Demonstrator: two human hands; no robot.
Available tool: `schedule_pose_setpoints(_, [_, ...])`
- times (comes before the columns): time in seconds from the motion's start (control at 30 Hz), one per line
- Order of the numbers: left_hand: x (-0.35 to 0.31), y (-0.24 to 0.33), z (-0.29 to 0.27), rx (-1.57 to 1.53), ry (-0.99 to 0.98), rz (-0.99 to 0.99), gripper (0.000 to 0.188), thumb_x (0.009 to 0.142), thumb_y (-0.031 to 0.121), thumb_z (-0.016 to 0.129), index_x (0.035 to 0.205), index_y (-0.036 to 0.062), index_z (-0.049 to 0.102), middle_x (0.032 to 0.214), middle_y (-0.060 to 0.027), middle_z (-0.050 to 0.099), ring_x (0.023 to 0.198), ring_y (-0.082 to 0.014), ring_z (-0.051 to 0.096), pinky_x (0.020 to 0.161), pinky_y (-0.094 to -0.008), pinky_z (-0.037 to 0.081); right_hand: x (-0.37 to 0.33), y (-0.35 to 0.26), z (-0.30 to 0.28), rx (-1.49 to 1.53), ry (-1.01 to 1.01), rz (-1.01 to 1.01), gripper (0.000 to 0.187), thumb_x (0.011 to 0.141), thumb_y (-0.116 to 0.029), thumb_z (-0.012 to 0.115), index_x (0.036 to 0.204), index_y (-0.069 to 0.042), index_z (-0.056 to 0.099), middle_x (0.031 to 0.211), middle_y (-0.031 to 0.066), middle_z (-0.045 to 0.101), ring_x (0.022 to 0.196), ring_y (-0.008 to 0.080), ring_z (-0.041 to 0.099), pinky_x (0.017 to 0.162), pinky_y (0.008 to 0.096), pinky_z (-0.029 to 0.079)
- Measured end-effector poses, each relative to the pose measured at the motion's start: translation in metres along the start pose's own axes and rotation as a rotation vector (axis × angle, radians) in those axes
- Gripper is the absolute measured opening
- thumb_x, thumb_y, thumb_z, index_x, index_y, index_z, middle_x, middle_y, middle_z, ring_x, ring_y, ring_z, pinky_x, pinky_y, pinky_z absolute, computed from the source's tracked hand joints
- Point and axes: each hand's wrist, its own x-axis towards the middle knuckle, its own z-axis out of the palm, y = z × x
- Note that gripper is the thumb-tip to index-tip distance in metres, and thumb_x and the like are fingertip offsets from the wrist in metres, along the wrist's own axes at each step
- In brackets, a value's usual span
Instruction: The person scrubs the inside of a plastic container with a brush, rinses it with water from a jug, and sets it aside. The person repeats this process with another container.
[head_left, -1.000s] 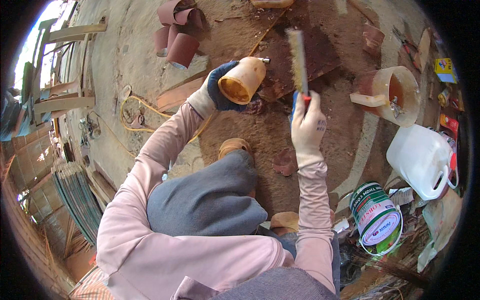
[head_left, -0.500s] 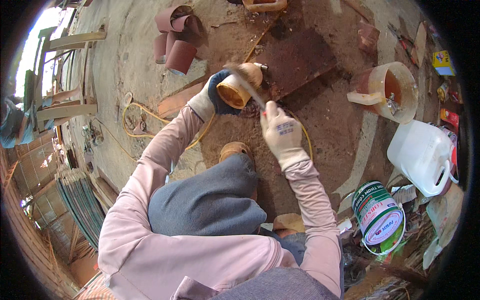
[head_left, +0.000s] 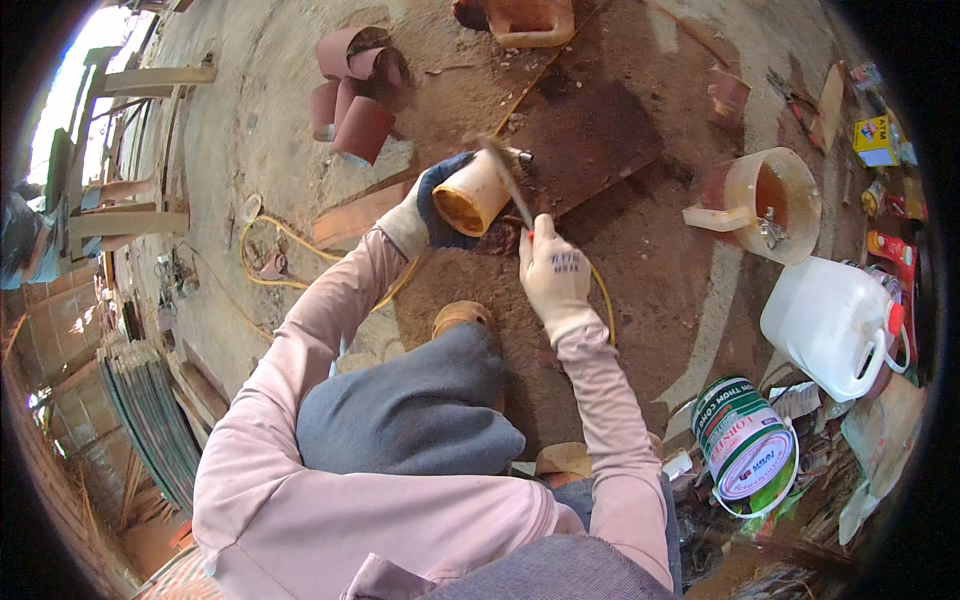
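Note:
My left hand (head_left: 446, 207), in a white glove with a dark blue palm, is closed around the side of a yellow-stained white plastic cup (head_left: 472, 196). The cup lies tilted, its open mouth toward me, with a small metal fitting (head_left: 525, 156) near its far end. In a white glove, my right hand (head_left: 556, 270) grips the red handle of a long, thin brush (head_left: 512, 183). Its shaft slants up and left across the cup's right side. The brush's brownish far end is blurred by motion, so I cannot tell whether it touches the cup.
Sandpaper rolls (head_left: 364, 130) lie at the upper left, and a dark board (head_left: 600, 150) lies beyond my hands. To the right stand a bucket of brownish liquid (head_left: 812, 205), a white jug (head_left: 822, 325) and a green-and-white pail (head_left: 742, 430). A yellow hose (head_left: 275, 222) curls on the floor.
The brush's far end has moved right over the cup, and its shaft now stands steeper. My right hand has shifted slightly down. My left hand still holds the cup.

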Motion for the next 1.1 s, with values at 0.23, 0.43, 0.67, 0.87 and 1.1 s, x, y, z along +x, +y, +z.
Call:
schedule_pose_setpoints(0.23, [0.004, -0.005, -0.019, -0.225, -0.002, -0.136, 0.057, 0.092, 0.052, 0.052, 0.133, 0.0130, 0.054, 0.126, -0.0117, 0.063, 0.106, -0.0262, 0.065, 0.089, -0.0472, 0.055, -0.001, -0.012, -0.006, -0.022, 0.021, -0.102, 0.016, 0.096, -0.023, 0.056, 0.096, -0.009, 0.048, 0.072, 0.0158, 0.067, 0.063, 0.0372, 0.068, 0.054, 0.0469, 0.053])
schedule_pose_setpoints(0.43, [0.011, -0.004, -0.032, -0.149, -0.108, -0.074, 0.057, 0.085, 0.042, 0.065, 0.134, 0.0158, 0.053, 0.119, -0.0077, 0.067, 0.107, -0.0234, 0.066, 0.096, -0.0430, 0.052, 0.017, -0.002, -0.004, -0.013, -0.036, 0.049, 0.022, 0.095, -0.027, 0.058, 0.098, -0.009, 0.046, 0.077, 0.0172, 0.068, 0.067, 0.0402, 0.067, 0.057, 0.0502, 0.052])
schedule_pose_setpoints(0.67, [0.006, -0.005, -0.017, -0.103, -0.078, -0.040, 0.076, 0.076, 0.031, 0.081, 0.141, 0.0113, 0.047, 0.126, -0.0064, 0.063, 0.113, -0.0221, 0.063, 0.101, -0.0401, 0.050, 0.016, 0.014, -0.006, -0.008, -0.002, 0.089, 0.021, 0.097, -0.029, 0.053, 0.096, -0.009, 0.048, 0.074, 0.0193, 0.068, 0.069, 0.0403, 0.068, 0.061, 0.0524, 0.053])
schedule_pose_setpoints(0.87, [0.014, -0.004, -0.011, 0.211, -0.102, 0.288, 0.082, 0.075, 0.018, 0.086, 0.142, 0.0044, 0.042, 0.133, -0.0096, 0.055, 0.120, -0.0201, 0.056, 0.103, -0.0380, 0.047, -0.003, 0.006, -0.027, 0.366, 0.202, 0.311, 0.030, 0.103, -0.035, 0.049, 0.099, -0.005, 0.047, 0.077, 0.0189, 0.067, 0.073, 0.0399, 0.068, 0.057, 0.0489, 0.049])
schedule_pose_setpoints(1.1, [0.018, 0.028, 0.010, 0.946, 0.241, 0.836, 0.107, 0.053, 0.017, 0.097, 0.138, 0.0057, 0.034, 0.130, -0.0100, 0.051, 0.118, -0.0197, 0.052, 0.102, -0.0352, 0.045, -0.014, -0.026, -0.043, 0.185, 0.374, 0.066, 0.019, 0.098, -0.022, 0.059, 0.099, -0.005, 0.050, 0.075, 0.0143, 0.064, 0.065, 0.0342, 0.067, 0.052, 0.0423, 0.050])
